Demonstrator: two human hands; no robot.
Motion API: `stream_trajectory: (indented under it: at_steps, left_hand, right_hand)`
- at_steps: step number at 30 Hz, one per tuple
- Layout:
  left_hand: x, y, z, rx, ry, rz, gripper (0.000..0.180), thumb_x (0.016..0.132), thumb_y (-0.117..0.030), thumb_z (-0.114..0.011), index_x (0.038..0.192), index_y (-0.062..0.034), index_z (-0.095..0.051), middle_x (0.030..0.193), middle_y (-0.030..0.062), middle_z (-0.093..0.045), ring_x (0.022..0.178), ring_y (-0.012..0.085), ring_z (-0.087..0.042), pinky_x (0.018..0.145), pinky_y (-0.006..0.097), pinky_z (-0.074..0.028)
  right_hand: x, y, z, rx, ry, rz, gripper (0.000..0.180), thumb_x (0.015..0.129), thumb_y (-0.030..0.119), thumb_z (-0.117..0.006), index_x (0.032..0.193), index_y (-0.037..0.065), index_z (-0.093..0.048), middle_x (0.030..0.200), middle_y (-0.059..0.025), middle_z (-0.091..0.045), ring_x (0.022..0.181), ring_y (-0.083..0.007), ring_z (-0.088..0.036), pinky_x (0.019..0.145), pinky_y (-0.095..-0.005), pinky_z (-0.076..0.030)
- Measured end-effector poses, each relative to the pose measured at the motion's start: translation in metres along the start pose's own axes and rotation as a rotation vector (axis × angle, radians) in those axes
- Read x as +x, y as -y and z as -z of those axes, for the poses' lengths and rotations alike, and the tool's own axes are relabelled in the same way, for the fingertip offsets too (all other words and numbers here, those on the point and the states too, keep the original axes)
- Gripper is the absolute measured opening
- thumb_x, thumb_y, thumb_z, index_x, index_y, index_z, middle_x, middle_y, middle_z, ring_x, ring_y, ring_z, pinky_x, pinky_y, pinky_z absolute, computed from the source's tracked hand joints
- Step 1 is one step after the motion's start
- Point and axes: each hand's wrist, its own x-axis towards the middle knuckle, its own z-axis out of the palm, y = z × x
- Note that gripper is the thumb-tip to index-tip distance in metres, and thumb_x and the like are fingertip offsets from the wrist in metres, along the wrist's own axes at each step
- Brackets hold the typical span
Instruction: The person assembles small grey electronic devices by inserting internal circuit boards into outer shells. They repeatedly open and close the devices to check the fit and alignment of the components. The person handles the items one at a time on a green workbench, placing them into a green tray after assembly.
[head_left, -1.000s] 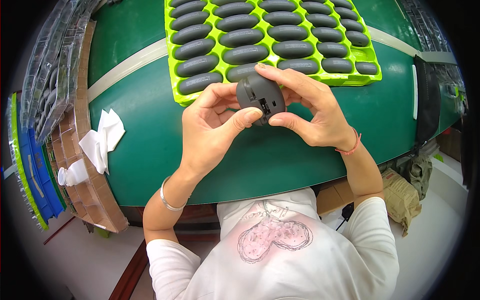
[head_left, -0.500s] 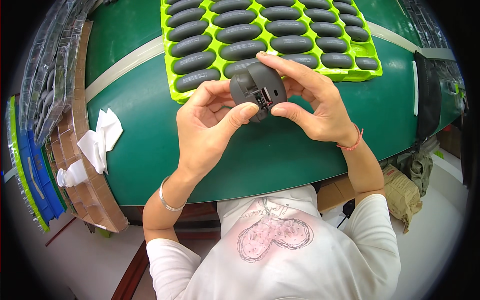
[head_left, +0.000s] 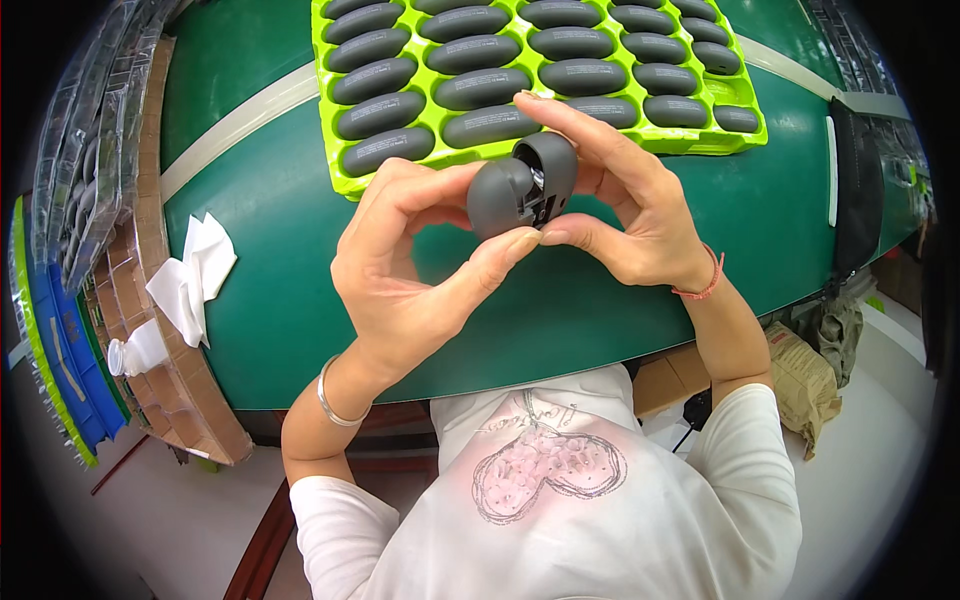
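Note:
Between my two hands is a dark grey rounded plastic case (head_left: 497,203), like an earbud charging case, held above the near edge of a tray. It looks parted into two halves, with small inner parts showing in the gap. My left hand (head_left: 405,265) pinches the left half between thumb and fingers. The right half sits in the grip of my right hand (head_left: 630,195), its thumb low by the gap and its index finger stretched up over the tray. Both thumb tips meet near the case's lower edge.
A bright green tray (head_left: 345,183) bears rows of dark grey oval cases beyond my hands. It stands on a green table (head_left: 600,330). At the left lie a crumpled white cloth (head_left: 200,270), a small white bottle (head_left: 140,350) and cardboard dividers (head_left: 205,405). A black pouch (head_left: 857,190) is at the right.
The case has turned in my hands, and the gap between its halves shows wider from above. My left hand has shifted slightly, its thumb now at the lower edge.

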Motion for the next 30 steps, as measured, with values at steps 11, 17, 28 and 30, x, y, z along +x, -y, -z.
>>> stream_trajectory:
  at_steps: [11, 17, 28, 30]
  left_hand:
    - [-0.0006, -0.0044, 0.0003, -0.097, 0.019, 0.088, 0.042, 0.071, -0.001, -0.082, 0.107, 0.0053, -0.061, 0.091, 0.008, -0.058, 0.079, 0.0123, -0.06, 0.065, 0.024, -0.055]
    - [-0.0008, -0.0035, -0.0001, -0.136, 0.004, 0.111, 0.042, 0.071, 0.0, -0.081, 0.108, 0.0056, -0.061, 0.091, 0.0085, -0.06, 0.08, 0.0131, -0.061, 0.066, 0.024, -0.055]
    - [-0.0007, -0.0048, 0.001, -0.112, 0.021, 0.083, 0.042, 0.071, -0.001, -0.081, 0.108, 0.0061, -0.061, 0.091, 0.0087, -0.059, 0.081, 0.0134, -0.061, 0.066, 0.024, -0.055]
    - [-0.0007, -0.0046, 0.001, -0.112, 0.024, 0.075, 0.042, 0.071, -0.001, -0.081, 0.108, 0.0062, -0.061, 0.091, 0.0087, -0.059, 0.08, 0.0134, -0.061, 0.066, 0.024, -0.055]
  right_hand:
    - [-0.0025, -0.0006, -0.0078, 0.179, -0.061, -0.047, 0.069, 0.081, 0.003, -0.072, 0.141, 0.003, -0.039, 0.139, -0.0108, -0.048, 0.113, -0.0209, -0.058, 0.09, -0.0349, -0.053]
    - [-0.0013, 0.0012, -0.0069, 0.171, -0.058, -0.05, 0.068, 0.081, 0.004, -0.072, 0.141, 0.002, -0.04, 0.134, -0.0104, -0.05, 0.111, -0.0203, -0.059, 0.09, -0.0345, -0.053]
    - [-0.0009, -0.0003, -0.0075, 0.164, -0.058, -0.024, 0.068, 0.081, 0.003, -0.072, 0.141, 0.002, -0.04, 0.134, -0.0101, -0.05, 0.111, -0.0205, -0.059, 0.089, -0.0344, -0.054]
    - [-0.001, -0.0001, -0.0073, 0.166, -0.055, -0.025, 0.068, 0.081, 0.003, -0.071, 0.141, 0.002, -0.04, 0.135, -0.0101, -0.05, 0.111, -0.0207, -0.059, 0.089, -0.0346, -0.054]
